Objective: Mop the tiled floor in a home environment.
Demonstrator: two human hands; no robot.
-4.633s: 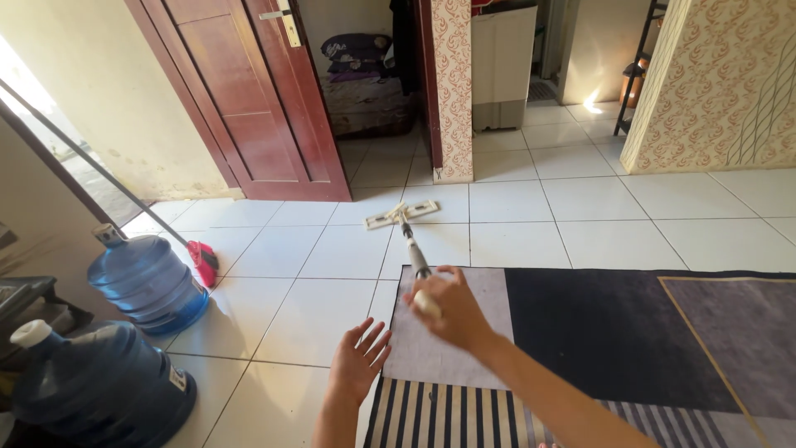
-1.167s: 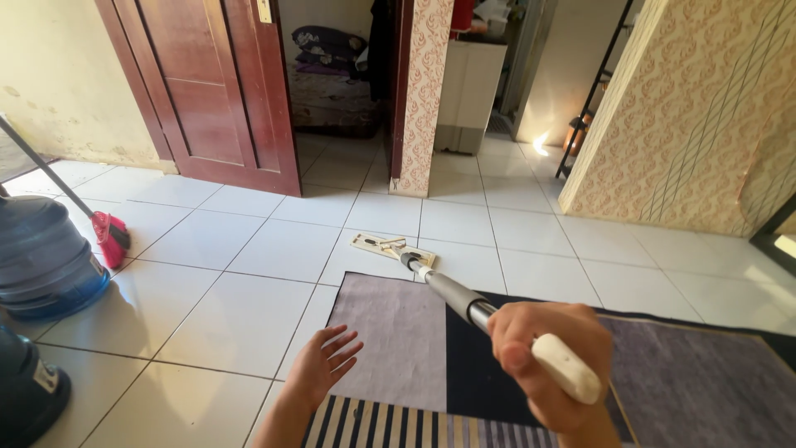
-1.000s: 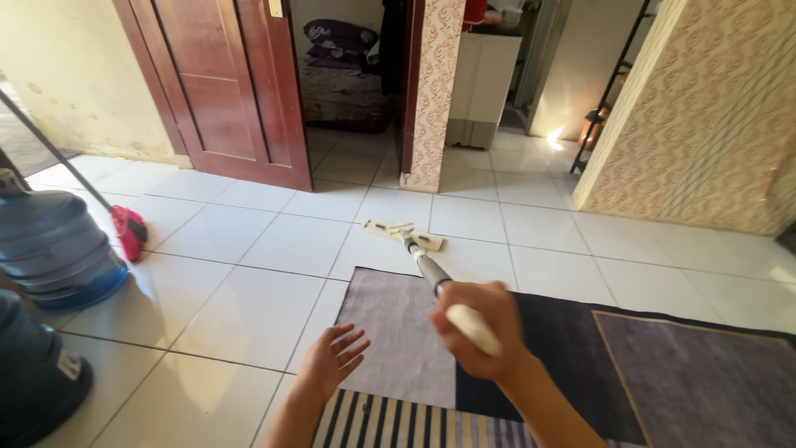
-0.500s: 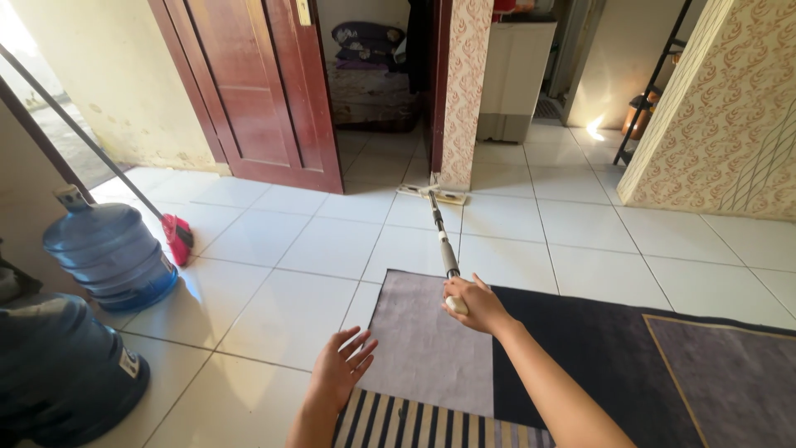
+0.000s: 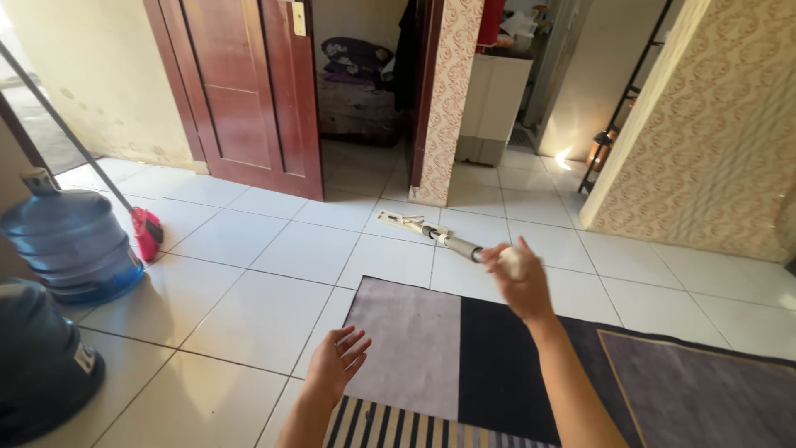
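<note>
The right hand [image 5: 518, 278] is wrapped around the top end of a flat mop with a pale handle and grey metal shaft [image 5: 452, 241]; the fingers cover the grip, so only a pale tip shows above the knuckles, blurred. The shaft is foreshortened and runs away from the hand to a cream rectangular mop head [image 5: 401, 221], which lies flat on the white tiled floor [image 5: 274, 249] just in front of the patterned wall corner [image 5: 445, 99]. How the shaft joins the head is hard to make out. The left hand [image 5: 336, 365] hovers with fingers spread and holds nothing, above the near left corner of a patchwork rug of grey, black and striped panels [image 5: 414, 348], whose near and right edges are cut off by the frame. Two blue water jugs [image 5: 70, 245] stand at the floor's left edge, the nearer one cut off. A red broom head [image 5: 148, 234] rests just beside the farther jug.
</note>
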